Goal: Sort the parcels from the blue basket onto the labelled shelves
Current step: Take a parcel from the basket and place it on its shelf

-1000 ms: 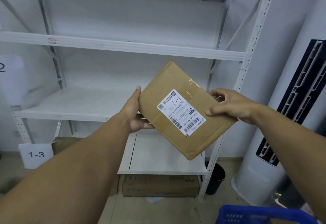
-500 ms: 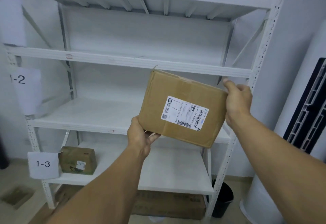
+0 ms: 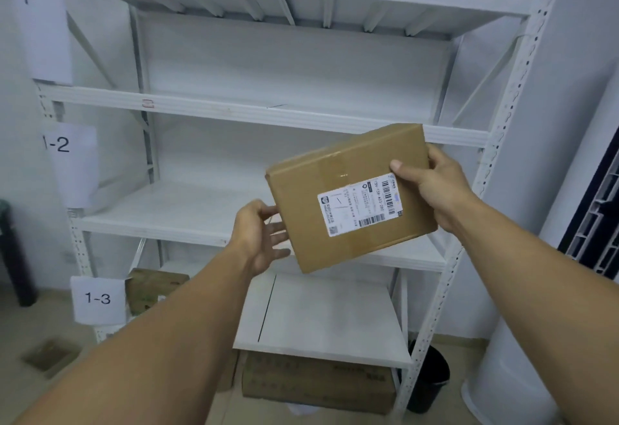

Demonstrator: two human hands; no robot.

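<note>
The parcel [image 3: 351,170] is held up, tilted, label facing the camera, in front of the rack [image 3: 268,114], level with the shelf [image 3: 167,213] by tag 1-2 [image 3: 58,145] and clear of it. Its right end is clasped by the right grip [image 3: 432,190], thumb on the labelled face. The left grip [image 3: 264,233] is spread wide, straight fingers at the lower left edge. Lower down, a box [image 3: 154,290] is seen beside tag 1-3 [image 3: 97,299].

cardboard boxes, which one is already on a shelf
The small box at the left of the shelf by the 1-3 sign. The labelled parcel is in the right hand; the big carton sits on the floor.
</note>
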